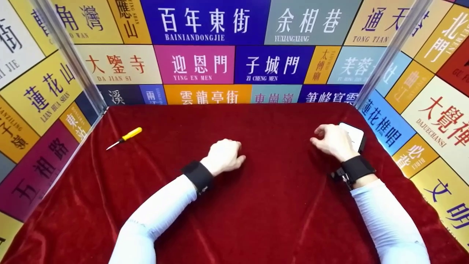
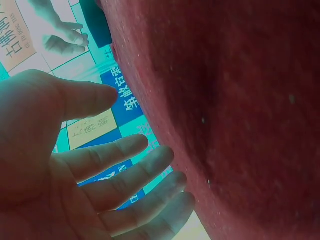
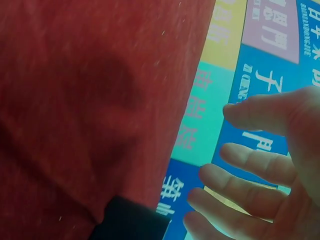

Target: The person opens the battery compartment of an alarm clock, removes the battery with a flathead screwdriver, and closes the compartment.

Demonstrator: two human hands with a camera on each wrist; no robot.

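Note:
My left hand (image 1: 225, 156) is above the middle of the red cloth, holding nothing. In the left wrist view its fingers (image 2: 127, 160) are relaxed and slightly bent, with the thumb apart. My right hand (image 1: 333, 141) hovers at the right, just left of a white-topped, dark-sided flat object (image 1: 353, 135) that it partly hides. The right wrist view shows the fingers (image 3: 240, 185) loosely bent with nothing between them; the object's dark side (image 3: 130, 220) appears below. A screwdriver (image 1: 126, 137) with a yellow and black handle lies at the far left, its tip pointing toward the near left.
A wrinkled red velvet cloth (image 1: 256, 220) covers the table. Printed panels with coloured sign blocks (image 1: 205, 22) stand at the back and both sides. Metal posts (image 1: 73, 55) rise at the two back corners. Each wrist wears a black strap (image 1: 198, 176).

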